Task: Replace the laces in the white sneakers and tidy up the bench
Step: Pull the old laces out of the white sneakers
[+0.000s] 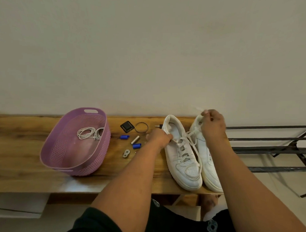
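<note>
My left hand [159,136] grips the near sneaker [180,156] at its collar to steady it on the bench [17,156]. My right hand [212,123] pinches the old lace [191,134] end, raised to draw it free. New laces [89,132] wait in the basket [47,147].

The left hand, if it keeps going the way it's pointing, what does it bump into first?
The left hand already grips the left sneaker at its laces. Pushing on rightward, it would probably meet the right sneaker close beside, though depth is hard to judge.
</note>
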